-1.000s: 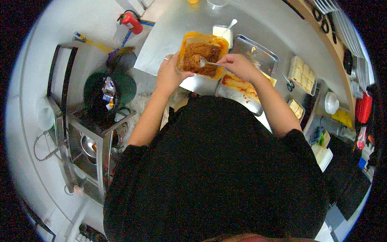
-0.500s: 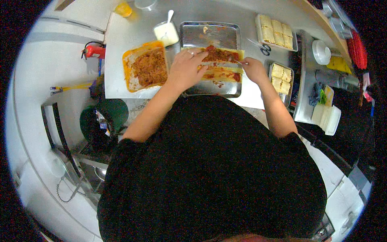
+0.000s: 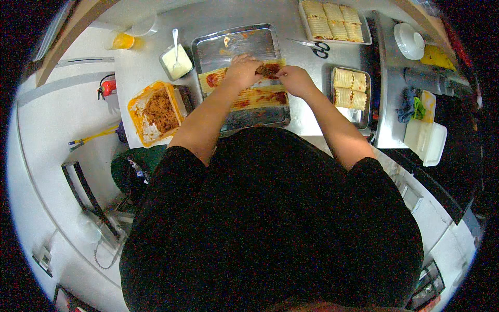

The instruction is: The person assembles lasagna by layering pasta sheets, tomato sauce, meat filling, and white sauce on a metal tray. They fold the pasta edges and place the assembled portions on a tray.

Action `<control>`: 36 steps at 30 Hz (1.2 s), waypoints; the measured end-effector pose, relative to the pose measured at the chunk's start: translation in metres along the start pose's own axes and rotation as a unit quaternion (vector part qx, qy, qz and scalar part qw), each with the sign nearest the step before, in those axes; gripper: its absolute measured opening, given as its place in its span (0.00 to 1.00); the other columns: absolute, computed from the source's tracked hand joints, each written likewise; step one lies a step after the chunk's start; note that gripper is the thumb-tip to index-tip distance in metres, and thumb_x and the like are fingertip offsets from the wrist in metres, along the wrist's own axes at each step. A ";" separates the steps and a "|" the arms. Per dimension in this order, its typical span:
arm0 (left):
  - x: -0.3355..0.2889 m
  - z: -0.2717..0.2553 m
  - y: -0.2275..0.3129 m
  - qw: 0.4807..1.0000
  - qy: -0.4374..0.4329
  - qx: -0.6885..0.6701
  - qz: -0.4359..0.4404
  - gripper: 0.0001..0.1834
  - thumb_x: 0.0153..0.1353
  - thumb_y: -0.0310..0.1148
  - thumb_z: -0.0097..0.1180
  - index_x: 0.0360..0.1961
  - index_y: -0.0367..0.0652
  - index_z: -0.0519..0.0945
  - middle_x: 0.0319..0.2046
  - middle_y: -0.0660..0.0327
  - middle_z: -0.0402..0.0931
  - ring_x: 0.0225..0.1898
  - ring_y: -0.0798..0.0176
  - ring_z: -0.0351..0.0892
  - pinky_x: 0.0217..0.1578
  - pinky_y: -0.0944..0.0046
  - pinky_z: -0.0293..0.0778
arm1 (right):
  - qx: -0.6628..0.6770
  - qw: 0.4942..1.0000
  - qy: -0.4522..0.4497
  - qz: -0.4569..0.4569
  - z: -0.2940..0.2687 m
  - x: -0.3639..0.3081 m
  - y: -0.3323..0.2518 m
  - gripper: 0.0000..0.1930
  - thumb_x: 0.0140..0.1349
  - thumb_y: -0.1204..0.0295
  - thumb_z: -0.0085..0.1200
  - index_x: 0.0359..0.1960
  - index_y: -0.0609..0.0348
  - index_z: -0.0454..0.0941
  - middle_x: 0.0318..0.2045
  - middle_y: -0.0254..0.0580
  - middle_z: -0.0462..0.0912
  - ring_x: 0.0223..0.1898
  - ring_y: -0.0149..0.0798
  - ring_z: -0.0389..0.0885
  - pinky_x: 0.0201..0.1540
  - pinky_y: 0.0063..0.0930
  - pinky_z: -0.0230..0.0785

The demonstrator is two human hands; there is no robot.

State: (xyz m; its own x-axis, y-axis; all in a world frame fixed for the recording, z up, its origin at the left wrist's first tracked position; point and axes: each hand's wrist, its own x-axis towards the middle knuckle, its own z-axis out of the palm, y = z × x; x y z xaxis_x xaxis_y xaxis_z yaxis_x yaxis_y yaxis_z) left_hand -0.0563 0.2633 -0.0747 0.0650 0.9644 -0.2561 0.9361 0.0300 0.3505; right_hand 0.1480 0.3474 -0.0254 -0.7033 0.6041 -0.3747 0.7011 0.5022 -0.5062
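Observation:
A metal tray lies in front of me with two ridged pasta strips across it. Red sauce streaks the near strip. On the far strip, dark minced-meat filling sits between my hands. My left hand rests over this strip, fingers bent and apart against the filling's left side. At its right end my right hand is closed in a pinch, on what looks like a thin metal utensil, mostly hidden. Left of the tray stands an orange-rimmed tub of minced meat.
A tub of white sauce with a spoon stands behind the meat tub. Scissors lie right of the tray. Two trays of filled pasta, a larger one and a smaller one, are farther right. A yellow cup stands far left.
The view has shifted, so the tray appears farther left and turned. My left hand, spread over the strip before, now has its fingers bent at the filling. My hands are closer together.

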 end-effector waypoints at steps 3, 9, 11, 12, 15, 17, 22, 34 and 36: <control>0.001 0.005 -0.003 1.000 0.025 0.009 0.004 0.23 0.58 0.48 0.63 0.54 0.56 0.82 0.56 0.60 0.78 0.66 0.50 0.68 0.67 0.44 0.59 | 0.017 1.000 -0.011 0.015 0.000 -0.008 0.003 0.14 0.62 0.67 0.50 0.44 0.55 0.86 0.41 0.52 0.86 0.45 0.53 0.84 0.51 0.43 0.74; 0.000 0.001 0.005 0.997 0.012 0.070 -0.022 0.21 0.59 0.49 0.62 0.52 0.55 0.83 0.52 0.58 0.80 0.62 0.52 0.71 0.64 0.46 0.62 | 0.016 0.999 0.011 0.047 -0.011 -0.030 -0.004 0.13 0.64 0.67 0.50 0.44 0.54 0.85 0.40 0.53 0.86 0.43 0.56 0.84 0.50 0.46 0.75; -0.002 0.001 0.008 0.996 0.046 0.077 -0.026 0.21 0.59 0.49 0.61 0.51 0.54 0.84 0.51 0.57 0.80 0.60 0.52 0.72 0.63 0.47 0.64 | -0.025 0.997 0.023 0.063 -0.024 -0.037 -0.002 0.12 0.64 0.68 0.50 0.44 0.54 0.84 0.39 0.55 0.85 0.42 0.57 0.84 0.49 0.48 0.76; -0.003 0.002 0.008 0.995 0.072 0.061 -0.028 0.20 0.59 0.49 0.61 0.50 0.54 0.84 0.51 0.57 0.81 0.60 0.52 0.72 0.63 0.48 0.65 | -0.029 0.998 0.028 0.048 -0.030 -0.041 -0.001 0.12 0.63 0.68 0.50 0.43 0.55 0.83 0.39 0.55 0.85 0.42 0.57 0.84 0.49 0.48 0.76; -0.009 0.003 0.000 0.984 0.171 -0.015 -0.041 0.18 0.60 0.47 0.60 0.47 0.52 0.85 0.48 0.55 0.81 0.56 0.49 0.75 0.59 0.49 0.69 | -0.049 0.997 0.049 0.027 -0.038 -0.046 0.002 0.12 0.59 0.69 0.50 0.42 0.57 0.81 0.39 0.53 0.85 0.42 0.55 0.84 0.46 0.48 0.78; -0.019 0.001 -0.012 0.976 0.203 -0.034 -0.074 0.17 0.60 0.45 0.61 0.47 0.50 0.86 0.46 0.54 0.82 0.54 0.48 0.76 0.57 0.49 0.70 | -0.029 0.996 0.087 -0.019 -0.032 -0.047 0.000 0.12 0.60 0.69 0.51 0.43 0.56 0.80 0.39 0.53 0.84 0.42 0.55 0.84 0.46 0.48 0.78; -0.068 -0.014 -0.033 0.962 0.210 -0.018 -0.176 0.15 0.58 0.41 0.63 0.44 0.47 0.86 0.39 0.49 0.82 0.42 0.43 0.79 0.48 0.48 0.74 | -0.096 0.991 0.033 -0.085 0.003 -0.040 -0.007 0.19 0.60 0.76 0.51 0.54 0.53 0.77 0.42 0.52 0.83 0.42 0.55 0.84 0.44 0.47 0.78; -0.078 -0.008 -0.019 0.971 0.143 0.001 -0.191 0.34 0.48 0.47 0.73 0.57 0.48 0.79 0.56 0.49 0.74 0.55 0.45 0.73 0.59 0.49 0.69 | -0.125 0.986 0.043 -0.104 0.008 -0.015 -0.027 0.16 0.63 0.73 0.47 0.52 0.53 0.76 0.41 0.52 0.84 0.40 0.55 0.85 0.43 0.47 0.78; -0.078 -0.011 -0.018 0.971 0.137 -0.011 -0.197 0.33 0.50 0.47 0.71 0.57 0.48 0.79 0.52 0.48 0.75 0.54 0.43 0.74 0.55 0.47 0.70 | -0.167 0.982 0.002 -0.091 0.007 -0.014 -0.033 0.15 0.64 0.73 0.46 0.51 0.52 0.77 0.42 0.53 0.84 0.40 0.56 0.85 0.43 0.48 0.78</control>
State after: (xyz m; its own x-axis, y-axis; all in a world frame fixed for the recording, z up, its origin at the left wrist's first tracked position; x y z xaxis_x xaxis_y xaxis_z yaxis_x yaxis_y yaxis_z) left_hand -0.0819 0.1906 -0.0506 -0.3932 0.9107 -0.1264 0.8617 0.4129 0.2949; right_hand 0.1338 0.3186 -0.0087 -0.8208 0.4868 -0.2988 0.5631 0.7772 -0.2807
